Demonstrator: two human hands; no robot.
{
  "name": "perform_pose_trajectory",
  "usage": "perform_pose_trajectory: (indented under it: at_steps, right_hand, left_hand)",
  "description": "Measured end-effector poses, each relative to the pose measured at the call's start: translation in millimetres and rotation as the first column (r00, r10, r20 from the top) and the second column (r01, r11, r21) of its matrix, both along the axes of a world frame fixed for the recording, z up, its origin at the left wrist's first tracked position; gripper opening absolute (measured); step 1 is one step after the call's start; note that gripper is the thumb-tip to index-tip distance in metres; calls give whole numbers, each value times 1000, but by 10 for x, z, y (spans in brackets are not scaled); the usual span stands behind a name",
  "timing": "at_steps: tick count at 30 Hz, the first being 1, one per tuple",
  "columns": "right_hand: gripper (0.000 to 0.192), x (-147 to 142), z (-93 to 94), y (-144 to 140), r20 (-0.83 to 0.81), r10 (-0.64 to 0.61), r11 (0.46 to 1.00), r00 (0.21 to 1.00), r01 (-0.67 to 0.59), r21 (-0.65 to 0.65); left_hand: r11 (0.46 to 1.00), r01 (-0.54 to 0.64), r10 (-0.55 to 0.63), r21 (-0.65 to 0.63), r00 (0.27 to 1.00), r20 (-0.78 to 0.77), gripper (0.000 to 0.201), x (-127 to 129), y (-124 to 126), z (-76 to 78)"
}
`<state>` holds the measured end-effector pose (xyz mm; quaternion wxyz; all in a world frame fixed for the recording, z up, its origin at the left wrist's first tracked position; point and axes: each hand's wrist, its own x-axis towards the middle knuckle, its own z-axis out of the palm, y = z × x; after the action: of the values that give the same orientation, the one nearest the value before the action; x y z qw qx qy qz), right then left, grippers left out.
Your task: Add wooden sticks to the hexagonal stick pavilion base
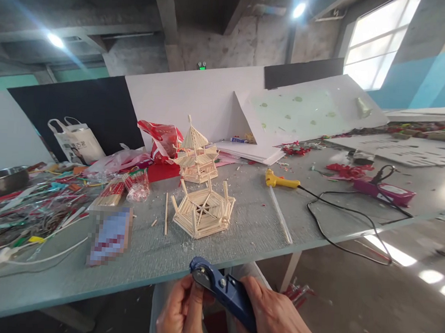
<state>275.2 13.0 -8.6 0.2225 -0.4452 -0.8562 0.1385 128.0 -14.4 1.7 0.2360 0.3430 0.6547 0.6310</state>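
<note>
Grey table, head view: its top fills the middle of the scene, its near edge just beyond the two hands.
Hexagonal stick frame: pale wooden sticks, with short posts rising at its corners; it sits near the front edge, beyond the cutter.
Pagoda-like stick model: a pointed roof over tiers, right behind the frame and partly covered by it.
Left-hand clutter: a loose stick, bundled sticks, a red plastic bag, a white tote bag and a metal bowl crowd that side.
Right-hand side: a yellow glue gun, a translucent glue stick and a looping black cable beside a purple box.
Blue hand cutter: held before the table edge, tilted, head up and to the left.
Right hand: reaches in from the lower right, fingers wrapped firmly round the cutter's handles.
Left hand: upright, thumb and fingers drawn together at the cutter's head; whether they pinch anything cannot be told.
Hard to make out: a pixelated packet; the cutter's handle ends, covered by the right hand; both forearms, cut off below.
</note>
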Motion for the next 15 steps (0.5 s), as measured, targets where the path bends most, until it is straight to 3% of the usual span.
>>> perform_pose_trajectory:
  at_steps: [7, 15]
  right_hand:
    - [15, -12, -11, -5, 16, 5, 1000, 1000, -5, 0]
    - [17, -22, 26, -1, 18, 8, 1000, 1000, -9, 16]
  left_hand:
    - [998, -22, 20, 60, 999, 39, 30, 17, 17, -11]
    - [998, -51, 48, 45, 997, 62, 31, 13, -3, -34]
